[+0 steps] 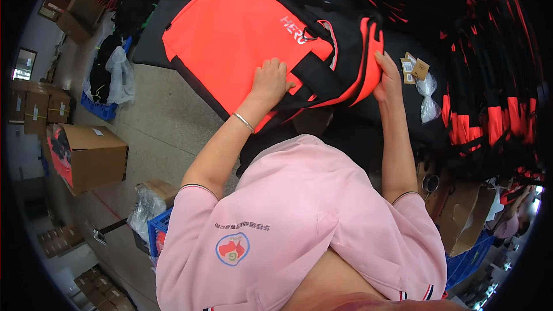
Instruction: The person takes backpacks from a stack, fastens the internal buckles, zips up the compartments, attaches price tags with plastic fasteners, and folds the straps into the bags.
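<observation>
A bright orange-red and black bag (pixel 224 34) with "HERO" printed on it lies on the black-covered table. My left hand (pixel 269 83) rests on the bag's lower right part, its fingers bent over the fabric beside a black strap piece. On the right, my right hand (pixel 387 75) grips a padded orange and black strap (pixel 368 63), thumb against its edge, holding it up from the table. The strap curves down and back toward the bag near my left hand. Part of the bag's near edge is hidden behind my left forearm.
Cardboard tags (pixel 415 68) and a clear plastic bundle (pixel 427 101) lie right of my right hand. Piles of black and orange straps (pixel 478 80) cover the right side. An open carton (pixel 95 152) stands on the floor at left. Another carton (pixel 461 219) is at lower right.
</observation>
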Motion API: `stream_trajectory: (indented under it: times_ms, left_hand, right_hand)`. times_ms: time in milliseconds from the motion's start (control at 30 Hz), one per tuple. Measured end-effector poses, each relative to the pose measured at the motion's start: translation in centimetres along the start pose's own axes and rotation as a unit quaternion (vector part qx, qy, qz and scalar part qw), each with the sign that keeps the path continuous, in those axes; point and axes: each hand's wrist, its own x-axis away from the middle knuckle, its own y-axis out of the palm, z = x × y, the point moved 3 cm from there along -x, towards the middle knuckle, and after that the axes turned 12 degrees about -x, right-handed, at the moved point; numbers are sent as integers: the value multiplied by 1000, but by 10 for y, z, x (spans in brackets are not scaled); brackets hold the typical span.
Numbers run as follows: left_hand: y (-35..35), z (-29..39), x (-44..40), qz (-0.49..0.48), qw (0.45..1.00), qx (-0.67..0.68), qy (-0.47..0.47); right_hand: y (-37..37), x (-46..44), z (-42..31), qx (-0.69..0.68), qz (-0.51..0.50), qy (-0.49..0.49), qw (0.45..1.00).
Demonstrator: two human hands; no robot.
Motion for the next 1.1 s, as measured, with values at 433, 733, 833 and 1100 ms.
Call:
stream_trajectory:
  times_ms: [433, 733, 833, 1100]
  left_hand:
    - [11, 7, -25, -51, 997, -52, -18]
    - [23, -7, -48, -82, 995, 10, -60]
    - [21, -26, -53, -16, 994, 90, -64]
    - [-75, -17, -45, 160, 908, 373, -105]
  right_hand:
    - [-4, 45, -1, -31, -26, -125, 991]
    - [7, 58, -1, 59, 2, -152, 987]
    - [10, 57, -1, 157, 1, -33, 987]
    - [90, 4, 75, 550, -129, 116, 817]
